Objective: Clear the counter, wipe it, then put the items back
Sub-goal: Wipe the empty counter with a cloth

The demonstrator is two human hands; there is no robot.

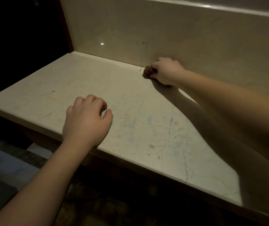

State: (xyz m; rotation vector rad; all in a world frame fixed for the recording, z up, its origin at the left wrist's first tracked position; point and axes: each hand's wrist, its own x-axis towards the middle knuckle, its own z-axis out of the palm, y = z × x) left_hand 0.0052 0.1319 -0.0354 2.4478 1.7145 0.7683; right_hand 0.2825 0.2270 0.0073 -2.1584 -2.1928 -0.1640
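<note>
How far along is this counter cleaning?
Clearing looks done: no items show on the counter. Wiping is in hand: the right hand grips a small brown cloth against the back corner by the backsplash, while the left hand rests near the front edge. Putting the items back remains.

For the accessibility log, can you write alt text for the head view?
A person's right hand grips a small brown wad, perhaps a cloth, against the back of a pale marble counter where it meets the backsplash. The left hand rests near the front edge, fingers loosely curled and holding nothing.
</note>
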